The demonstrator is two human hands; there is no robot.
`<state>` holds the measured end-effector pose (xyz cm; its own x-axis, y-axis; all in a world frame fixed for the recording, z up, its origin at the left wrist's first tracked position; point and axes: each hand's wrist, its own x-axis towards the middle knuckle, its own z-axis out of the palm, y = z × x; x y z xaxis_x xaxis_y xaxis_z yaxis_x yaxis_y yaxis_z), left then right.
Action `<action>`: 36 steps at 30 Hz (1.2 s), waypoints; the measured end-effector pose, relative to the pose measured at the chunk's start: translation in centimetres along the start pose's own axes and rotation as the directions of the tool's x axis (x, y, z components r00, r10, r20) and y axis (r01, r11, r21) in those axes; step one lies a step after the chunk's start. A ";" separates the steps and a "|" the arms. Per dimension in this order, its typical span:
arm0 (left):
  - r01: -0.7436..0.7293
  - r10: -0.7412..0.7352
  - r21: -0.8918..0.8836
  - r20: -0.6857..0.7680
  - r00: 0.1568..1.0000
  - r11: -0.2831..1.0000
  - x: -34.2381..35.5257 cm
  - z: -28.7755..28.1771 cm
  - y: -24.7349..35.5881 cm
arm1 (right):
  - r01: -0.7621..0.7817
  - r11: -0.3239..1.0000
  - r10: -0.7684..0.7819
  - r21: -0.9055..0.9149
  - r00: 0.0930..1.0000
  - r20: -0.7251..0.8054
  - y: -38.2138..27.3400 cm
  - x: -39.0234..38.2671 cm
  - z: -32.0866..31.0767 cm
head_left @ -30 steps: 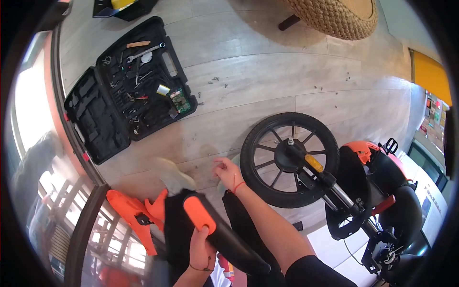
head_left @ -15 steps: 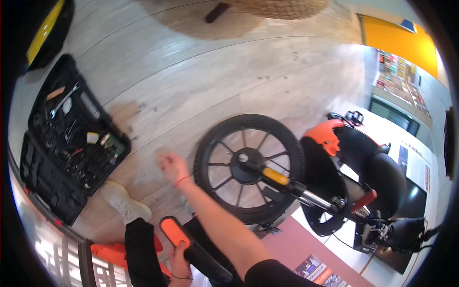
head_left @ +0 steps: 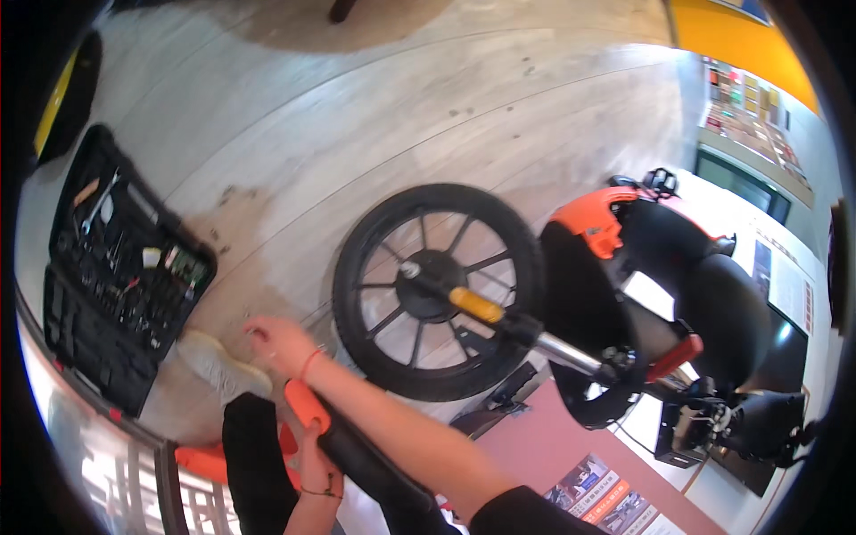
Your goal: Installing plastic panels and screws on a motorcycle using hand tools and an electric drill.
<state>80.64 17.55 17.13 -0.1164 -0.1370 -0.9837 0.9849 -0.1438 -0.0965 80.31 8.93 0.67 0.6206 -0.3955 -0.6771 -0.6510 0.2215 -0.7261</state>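
My left hand [head_left: 312,459], with a dark bracelet, is closed around a long, curved black part with an orange panel [head_left: 306,404]. This part lies across my lap, partly hidden by my right forearm. Above its orange end is my right hand [head_left: 278,346], wearing a red string bracelet. The fingers there are curled together, and whatever they may hold is too small to make out. Right of that hand stands a spoked wheel [head_left: 346,276] with a black tyre, on a fork with a yellow reflector [head_left: 475,305]. The wheel belongs to an orange-and-black scooter [head_left: 584,218].
An open black tool case [head_left: 98,348] with wrenches and small tools lies on the floor at left, close to my light shoe [head_left: 218,367]. Orange panels [head_left: 203,464] rest beside my leg. A pink-and-white printed board [head_left: 526,437] is under the scooter's front.
My right hand has moved left and slightly down, away from the wheel. The left hand has raised the orange-and-black part a little. The whole view has shifted slightly.
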 end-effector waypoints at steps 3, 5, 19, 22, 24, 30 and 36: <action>0.043 -0.046 -0.031 -0.088 0.995 0.999 0.2 -1.5 -1.1 | -0.283 0.931 0.281 0.229 0.959 0.041 1.3 -2.6 -1.5; 0.057 -0.062 -0.039 -0.158 0.985 0.998 0.5 -2.3 -1.5 | -0.387 0.825 0.417 0.412 0.909 0.020 2.0 -4.9 -1.8; -0.108 0.069 -0.205 -0.187 0.980 0.973 3.5 -6.3 -4.1 | -0.479 0.384 0.847 0.789 0.523 -0.094 6.1 -21.2 -3.8; -0.080 0.059 -0.157 -0.130 0.990 0.984 4.7 -5.8 -4.7 | -0.142 0.270 0.892 0.952 0.410 -0.192 9.0 -23.4 -7.0; -0.058 0.044 -0.090 -0.151 0.987 0.994 2.7 -3.7 -2.0 | 0.127 0.186 0.876 0.974 0.428 -0.223 10.3 -23.1 -7.5; 0.070 -0.058 0.063 -0.174 0.983 0.996 1.1 -0.1 -0.4 | 0.320 -0.403 0.544 0.857 0.837 -0.057 14.9 -24.0 -8.3; -0.007 0.008 0.018 -0.055 0.998 1.000 3.1 -3.0 -0.9 | 0.287 -0.300 0.642 0.910 0.766 -0.030 10.8 -22.8 -9.4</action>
<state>79.81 20.18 13.68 -0.1009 -0.0840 -0.9913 0.9833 -0.1599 -0.0865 55.01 11.99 9.39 0.0447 -0.1874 -0.9813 0.7713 0.6307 -0.0853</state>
